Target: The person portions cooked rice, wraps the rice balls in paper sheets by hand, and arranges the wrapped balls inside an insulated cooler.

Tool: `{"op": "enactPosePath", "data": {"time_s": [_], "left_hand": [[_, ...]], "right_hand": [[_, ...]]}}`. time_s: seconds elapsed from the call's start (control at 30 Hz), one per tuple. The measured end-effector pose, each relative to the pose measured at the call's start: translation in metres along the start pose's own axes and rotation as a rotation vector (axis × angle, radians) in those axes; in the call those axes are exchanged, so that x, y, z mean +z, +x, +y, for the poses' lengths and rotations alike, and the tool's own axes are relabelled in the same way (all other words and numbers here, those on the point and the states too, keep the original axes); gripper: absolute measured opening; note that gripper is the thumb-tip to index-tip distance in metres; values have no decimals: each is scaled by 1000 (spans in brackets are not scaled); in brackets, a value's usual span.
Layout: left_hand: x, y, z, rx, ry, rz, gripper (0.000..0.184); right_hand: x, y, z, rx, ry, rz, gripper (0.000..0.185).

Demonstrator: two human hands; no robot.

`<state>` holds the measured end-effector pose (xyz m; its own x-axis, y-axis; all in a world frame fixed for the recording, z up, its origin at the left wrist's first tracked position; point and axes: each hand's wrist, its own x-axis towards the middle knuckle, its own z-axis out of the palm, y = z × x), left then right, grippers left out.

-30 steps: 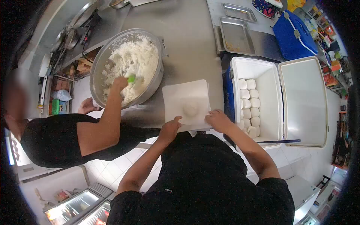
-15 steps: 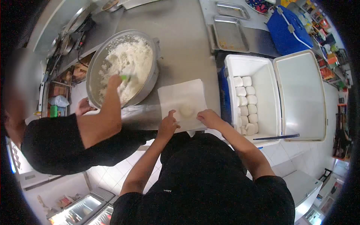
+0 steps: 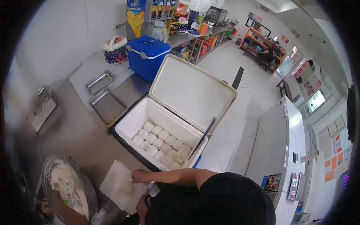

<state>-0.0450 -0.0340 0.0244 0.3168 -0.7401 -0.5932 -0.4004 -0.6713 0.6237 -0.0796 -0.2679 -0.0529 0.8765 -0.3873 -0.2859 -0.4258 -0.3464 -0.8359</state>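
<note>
White paper sheets (image 3: 112, 182) lie in a stack on the steel counter at the lower left, turned at an angle. A faint pale round patch shows on the sheets near my hands; I cannot make out whether it lies on the paper or under it. My right hand (image 3: 140, 176) rests at the stack's right edge, fingers curled in and closed on the paper. Lower down, my left hand (image 3: 143, 207) is at the near corner, its fingers bent around the sheet's edge and partly hidden.
A large metal pot (image 3: 90, 195) of white grated-looking food stands left, with another person's forearm (image 3: 69, 212) over it. An open cooler (image 3: 125, 129) holds rows of white rounded blocks (image 3: 157, 142). Metal trays (image 3: 108, 107), a blue cooler (image 3: 148, 56) and a white chest freezer (image 3: 262, 138) are farther off.
My view has swung up and to the right, bringing the room beyond the open cooler into sight. Both hands stay at the paper's near edge.
</note>
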Motion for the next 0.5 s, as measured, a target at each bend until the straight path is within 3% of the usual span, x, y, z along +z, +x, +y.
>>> {"op": "enactPosePath", "data": {"time_s": [0.07, 0.17, 0.2, 0.33, 0.43, 0.5], "left_hand": [[10, 9, -5, 116, -224, 212, 62], [13, 13, -9, 212, -98, 358, 74], [13, 8, -9, 287, 84, 387, 77], [23, 30, -42, 593, 511, 616, 89], [16, 21, -21, 459, 532, 685, 96], [12, 36, -41, 539, 578, 700, 99]], "right_hand": [[-1, -3, -9, -8, 40, 103, 30], [14, -21, -9, -35, 151, 300, 30], [15, -23, -6, -50, 190, 371, 29], [-8, -42, 4, 27, -257, 105, 27], [-16, -46, 12, 79, 205, 66, 30], [-19, -35, 6, -17, 142, -66, 31]]}}
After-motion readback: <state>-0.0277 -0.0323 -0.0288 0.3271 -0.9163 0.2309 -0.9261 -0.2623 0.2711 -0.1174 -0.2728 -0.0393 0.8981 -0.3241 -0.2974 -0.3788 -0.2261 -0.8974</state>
